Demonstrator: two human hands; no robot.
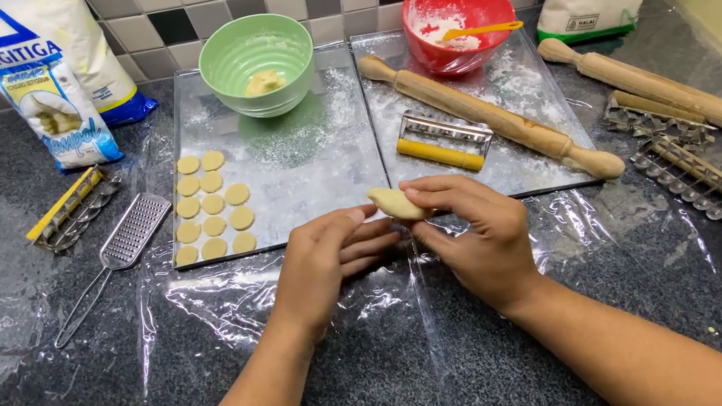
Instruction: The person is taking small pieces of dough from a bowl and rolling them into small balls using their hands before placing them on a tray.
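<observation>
Pinching a dough piece [396,203] between them, left hand [330,261] and right hand [472,232] work near the trays; ten discs [208,203] lie finished left, more dough waits in the far green bowl [257,65].

A small lump of pale yellow dough [397,203], oval and smooth, is pinched between the fingertips of the left hand [327,261] and the right hand [472,234]. It is held lengthwise, slightly tilted, above the middle of the table, over clear plastic wrap near the front edge.
</observation>
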